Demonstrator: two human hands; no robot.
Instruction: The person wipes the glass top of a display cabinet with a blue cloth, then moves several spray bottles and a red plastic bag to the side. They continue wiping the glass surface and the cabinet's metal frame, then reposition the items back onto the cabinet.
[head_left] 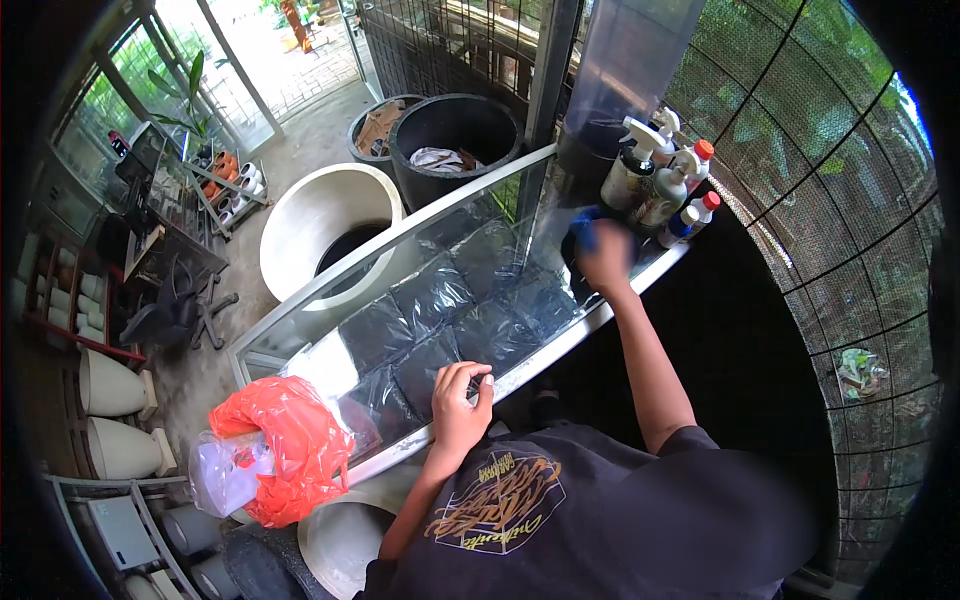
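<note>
My left hand point(461, 408) hovers at the near frame of a long glass-sided case, its fingers loosely bent and the thumb apart, with nothing visible in it. Stretched out to the far right end of the case, my right hand point(606, 262) is blurred. Its fingers close on a blue, cloth-like thing point(584, 229), mostly covered by the hand and dark shadow. Beside that hand stand several spray bottles point(628, 172) and a white bottle with a red cap point(706, 206). Black plastic-wrapped packs point(432, 292) lie in rows inside the case point(400, 243).
A red plastic bag point(292, 450) sits on the case's left end. Behind the case stand a large cream pot point(290, 225) and a black tub point(455, 125). Wire mesh point(800, 180) curves along the right. Pale pots point(125, 448) and an office chair point(175, 310) are at left.
</note>
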